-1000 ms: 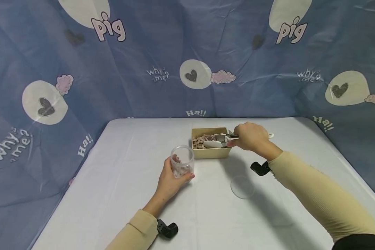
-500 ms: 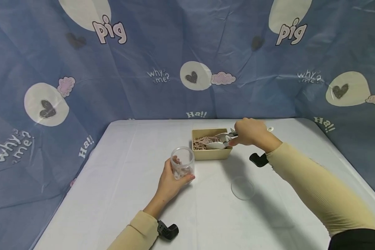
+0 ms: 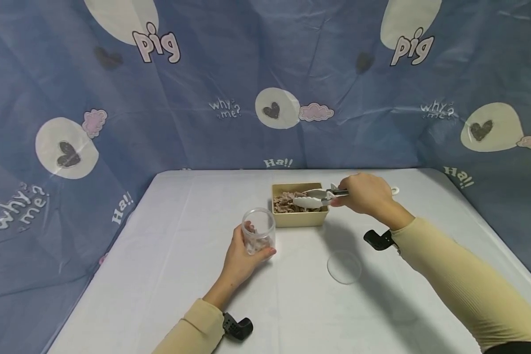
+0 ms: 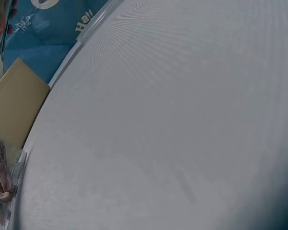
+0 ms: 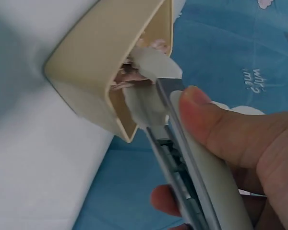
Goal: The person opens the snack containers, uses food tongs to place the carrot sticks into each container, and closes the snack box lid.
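Note:
My left hand (image 3: 239, 260) holds a clear round jar (image 3: 262, 237) with some pinkish-brown strips low inside. The jar's edge and its strips (image 4: 0, 179) show at the lower left of the left wrist view. My right hand (image 3: 366, 194) grips a pair of tongs (image 5: 201, 158) with white heads, thumb on the pale handle. Those heads reach into a beige rectangular box (image 3: 298, 220) just behind and right of the jar. More brownish strips (image 3: 285, 202) lie in the box. In the right wrist view some strips (image 5: 129, 74) sit right at the tongs' tips.
A clear round lid (image 3: 344, 268) lies flat on the white tablecloth (image 3: 309, 305), in front of the box and to the right. The blue printed curtain (image 3: 203, 142) hangs behind the table and down both sides.
My right hand and the tongs dip left and up a little, then shift back right, the tongs' heads staying at the box. My left hand and the jar keep their place.

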Demonstrator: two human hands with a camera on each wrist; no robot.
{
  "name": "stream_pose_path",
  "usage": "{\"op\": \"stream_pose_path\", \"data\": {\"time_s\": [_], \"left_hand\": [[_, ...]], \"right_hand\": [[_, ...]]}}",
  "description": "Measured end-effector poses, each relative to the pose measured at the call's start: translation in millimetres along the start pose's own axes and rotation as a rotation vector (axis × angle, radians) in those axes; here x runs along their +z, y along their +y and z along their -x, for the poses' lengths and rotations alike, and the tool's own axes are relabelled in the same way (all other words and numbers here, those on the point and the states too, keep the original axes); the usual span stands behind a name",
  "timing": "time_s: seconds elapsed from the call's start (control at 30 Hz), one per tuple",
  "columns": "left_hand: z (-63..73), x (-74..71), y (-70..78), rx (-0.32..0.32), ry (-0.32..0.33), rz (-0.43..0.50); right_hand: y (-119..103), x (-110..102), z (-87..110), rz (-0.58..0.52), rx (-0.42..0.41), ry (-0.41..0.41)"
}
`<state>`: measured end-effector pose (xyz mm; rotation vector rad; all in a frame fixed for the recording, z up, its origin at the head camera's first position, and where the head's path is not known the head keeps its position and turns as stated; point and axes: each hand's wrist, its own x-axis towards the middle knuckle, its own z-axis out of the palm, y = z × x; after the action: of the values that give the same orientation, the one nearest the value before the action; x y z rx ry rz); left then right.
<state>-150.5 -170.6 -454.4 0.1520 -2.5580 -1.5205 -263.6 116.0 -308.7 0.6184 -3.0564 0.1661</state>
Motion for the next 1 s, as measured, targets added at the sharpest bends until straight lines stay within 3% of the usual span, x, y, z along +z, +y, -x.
{"op": "stream_pose_path", "data": {"time_s": [0.27, 0.47, 0.57, 0.8, 1.0], "left_hand": [[0.2, 1.5, -0.8, 0.006, 0.003, -0.007], [-0.5, 1.9, -1.8, 0.010, 0.004, -0.003], [-0.1, 1.5, -0.5, 0.006, 0.000, 0.003], [0.2, 0.7, 0.2, 0.004, -0.001, -0.004], [0.7, 0.9, -1.1, 0.020, 0.010, -0.015]], "right_hand": [[9.5, 11.2, 13.6, -0.048, -0.016, 0.122], [7.0, 24.8, 17.6, 0.010, -0.075, 0.182], [4.4, 23.9, 15.5, 0.045, -0.076, 0.143], [-4.8, 5.2, -1.0, 0.115, -0.071, -0.040], [-6.5, 3.0, -5.5, 0.074, -0.058, -0.071]]}}
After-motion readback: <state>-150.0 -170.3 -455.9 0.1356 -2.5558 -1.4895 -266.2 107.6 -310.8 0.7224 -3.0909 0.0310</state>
